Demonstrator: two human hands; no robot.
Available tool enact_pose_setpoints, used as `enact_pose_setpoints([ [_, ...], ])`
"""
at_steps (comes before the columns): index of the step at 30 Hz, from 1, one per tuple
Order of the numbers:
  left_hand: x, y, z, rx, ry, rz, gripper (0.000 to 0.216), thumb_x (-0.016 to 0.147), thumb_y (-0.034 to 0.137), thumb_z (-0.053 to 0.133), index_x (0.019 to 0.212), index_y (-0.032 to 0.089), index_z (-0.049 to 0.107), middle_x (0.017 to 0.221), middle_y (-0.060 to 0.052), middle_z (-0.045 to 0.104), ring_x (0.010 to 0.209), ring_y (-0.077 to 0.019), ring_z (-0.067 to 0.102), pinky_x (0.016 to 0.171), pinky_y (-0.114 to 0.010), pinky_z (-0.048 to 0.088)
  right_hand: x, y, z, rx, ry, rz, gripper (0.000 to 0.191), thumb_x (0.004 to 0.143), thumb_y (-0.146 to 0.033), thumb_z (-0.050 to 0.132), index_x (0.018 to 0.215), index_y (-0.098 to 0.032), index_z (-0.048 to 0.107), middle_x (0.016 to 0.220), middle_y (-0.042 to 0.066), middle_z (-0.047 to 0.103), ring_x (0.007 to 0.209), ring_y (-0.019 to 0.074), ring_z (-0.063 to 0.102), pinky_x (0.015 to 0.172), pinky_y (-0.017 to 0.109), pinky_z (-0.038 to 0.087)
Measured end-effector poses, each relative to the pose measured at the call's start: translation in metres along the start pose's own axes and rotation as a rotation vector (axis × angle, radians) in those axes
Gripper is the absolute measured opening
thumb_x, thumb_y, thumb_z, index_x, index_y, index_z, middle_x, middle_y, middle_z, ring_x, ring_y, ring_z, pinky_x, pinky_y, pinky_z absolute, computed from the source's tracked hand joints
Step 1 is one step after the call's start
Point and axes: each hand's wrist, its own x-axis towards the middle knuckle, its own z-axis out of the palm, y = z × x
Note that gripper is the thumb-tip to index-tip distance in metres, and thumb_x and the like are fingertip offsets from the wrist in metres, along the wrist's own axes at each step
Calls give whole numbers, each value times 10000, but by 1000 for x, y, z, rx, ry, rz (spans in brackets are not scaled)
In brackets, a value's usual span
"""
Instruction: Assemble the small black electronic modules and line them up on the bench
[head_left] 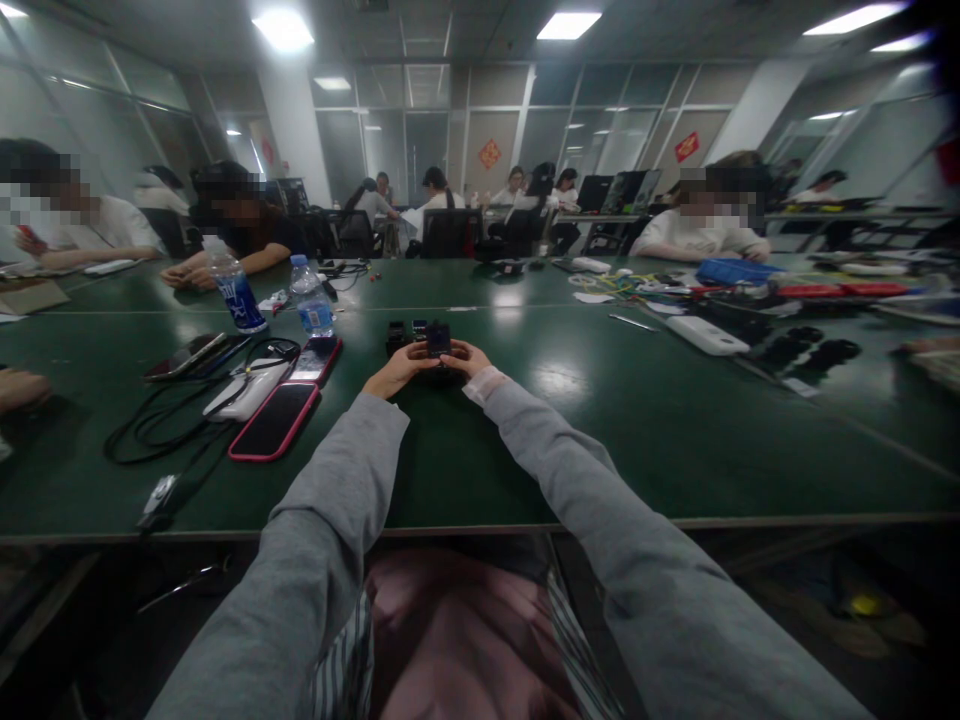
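Observation:
Both my arms reach forward over the green table. Between my fingers is a small black box-shaped device [439, 341] with a dark, square face turned towards me. My left hand [399, 369] grips its left side, and my right hand [466, 360] closes on its right side with the thumb near the lower edge. Just behind and to the left of it, small dark blocks [397, 334] stand on the table, partly hidden by my left hand. The exact kind of device is too small to make out.
Left lie a red-edged phone [274, 422], another phone [316, 358], a white power bank [246, 390] with black cables, and two bottles, one clear [311, 300]. Right are a white device [706, 336], tangled cables [637, 285] and a blue tray [739, 272]. Several people sit around.

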Motion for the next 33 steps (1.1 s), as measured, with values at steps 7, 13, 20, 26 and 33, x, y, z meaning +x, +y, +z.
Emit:
enact_pose_setpoints([
  [7, 3, -2, -2, -48, 41, -20, 417, 667, 172, 831, 1053, 109, 689, 1022, -98, 706, 937, -176, 668, 978, -368, 476, -2, -1, 1, -1, -12, -2, 694, 489, -306, 922, 1093, -187, 602, 925, 29, 696, 930, 192, 668, 990, 436, 503],
  [13, 5, -5, -3, -67, 44, -12, 406, 661, 171, 841, 1036, 107, 698, 979, -83, 715, 884, -155, 671, 935, -332, 485, -1, -1, 3, 16, 0, -20, 712, 436, -313, 938, 1056, -194, 611, 899, 16, 703, 906, 188, 667, 1000, 440, 496],
  [20, 5, -3, -2, -101, 40, -12, 372, 640, 169, 854, 977, 112, 706, 934, -64, 713, 841, -143, 662, 888, -310, 481, 0, 0, 4, 21, 7, -12, 737, 413, -315, 942, 1057, -196, 605, 888, 14, 694, 922, 201, 667, 1000, 450, 496],
  [26, 1, 0, -1, -72, 23, 0, 386, 641, 193, 854, 991, 140, 701, 1033, -63, 690, 922, -161, 653, 910, -326, 462, -1, -2, 5, -15, -5, -29, 734, 441, -338, 934, 1078, -201, 597, 911, 22, 692, 954, 209, 661, 993, 454, 497],
  [33, 2, -1, 0, -63, 28, 24, 411, 625, 213, 865, 994, 144, 696, 1058, -65, 677, 966, -174, 638, 934, -342, 450, 0, -1, 5, -21, 6, -37, 765, 403, -357, 947, 1066, -200, 597, 897, 24, 694, 938, 219, 665, 990, 487, 494],
])
